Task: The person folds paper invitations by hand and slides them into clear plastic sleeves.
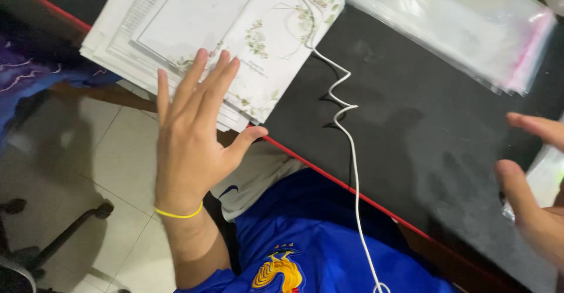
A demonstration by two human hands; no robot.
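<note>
My left hand (191, 131), fingers spread, holds nothing, reaching toward the card stack (205, 40) at twelve o'clock. My right hand (531, 181), open at three o'clock, nears the clear bags (452, 22).

A black desk mat (423, 122) with a thin red edge covers a tabletop seen from above. A white cord (351, 152) snakes in loose bends across the mat and drops over the near edge, down past a blue shirt (329, 240) with a yellow emblem. A stack of clear plastic sleeves (458, 22) lies at the mat's far right. Below left, pale floor tiles (111, 169) show, with the dark leg of a chair base (64, 234) resting on them
</note>
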